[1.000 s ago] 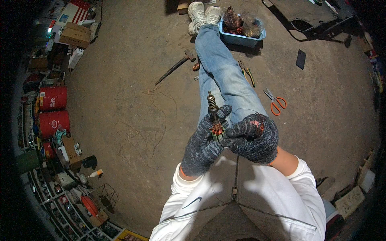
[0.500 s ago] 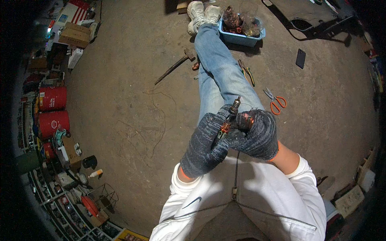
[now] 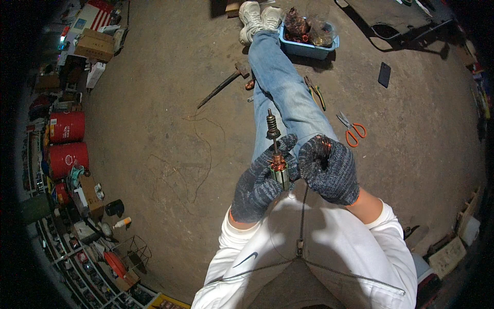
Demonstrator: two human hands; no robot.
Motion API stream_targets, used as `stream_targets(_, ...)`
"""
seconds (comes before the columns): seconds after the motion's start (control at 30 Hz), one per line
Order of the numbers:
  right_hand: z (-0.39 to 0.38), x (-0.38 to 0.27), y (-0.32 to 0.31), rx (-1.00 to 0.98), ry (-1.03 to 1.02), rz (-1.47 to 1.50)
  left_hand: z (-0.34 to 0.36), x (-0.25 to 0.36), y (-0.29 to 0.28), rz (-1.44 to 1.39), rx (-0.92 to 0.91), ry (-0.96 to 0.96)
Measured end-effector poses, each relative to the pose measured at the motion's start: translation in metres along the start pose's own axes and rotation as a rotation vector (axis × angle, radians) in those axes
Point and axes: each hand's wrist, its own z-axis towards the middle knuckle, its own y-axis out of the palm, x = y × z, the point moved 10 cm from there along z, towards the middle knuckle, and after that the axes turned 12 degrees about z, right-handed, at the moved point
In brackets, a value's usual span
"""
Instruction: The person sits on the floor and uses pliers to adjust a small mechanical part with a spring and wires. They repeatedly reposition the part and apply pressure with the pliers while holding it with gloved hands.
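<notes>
My left hand (image 3: pixel 257 177), in a dark grey knit glove, is closed around a motor armature (image 3: pixel 279 175). The armature stands nearly upright in view, with its worm-like spiral shaft end pointing away from me, copper windings in the middle and a metal core nearest me. Just to the right, my right hand (image 3: pixel 332 170), gloved alike, is curled around a bundle of thin copper wire (image 3: pixel 324 144). A fine strand arcs between the hands, and another loops down over my white top. The right fingertips are partly hidden.
On the floor lie a hammer (image 3: pixel 224 86), pliers (image 3: pixel 315 92), orange-handled scissors (image 3: pixel 351 129) and a black phone (image 3: pixel 384 75). A blue bin (image 3: pixel 309 49) holds copper scrap and bags beyond my legs. Red drums (image 3: pixel 68 159) and shelves line the left; loose wire is on the floor.
My hands have moved apart. The armature has shifted left and turned more upright in my left hand, while my right hand has drawn slightly right with the wire.
</notes>
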Motion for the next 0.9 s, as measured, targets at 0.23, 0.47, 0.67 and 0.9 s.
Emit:
stream_targets(0.23,-0.003,0.008,0.002,-0.003,0.083,0.105,-0.006,-0.006,-0.012,0.250,0.047,0.018)
stream_targets(0.47,-0.003,0.006,0.006,-0.057,0.077,0.076,-0.008,0.010,-0.004,0.252,-0.037,0.253)
stream_targets(0.67,-0.003,0.003,0.006,-0.051,0.045,0.080,-0.010,-0.001,-0.015,0.190,0.151,0.120)
stream_targets(0.9,-0.007,-0.007,0.007,-0.061,-0.056,0.071,-0.012,0.013,-0.010,0.503,0.104,0.292)
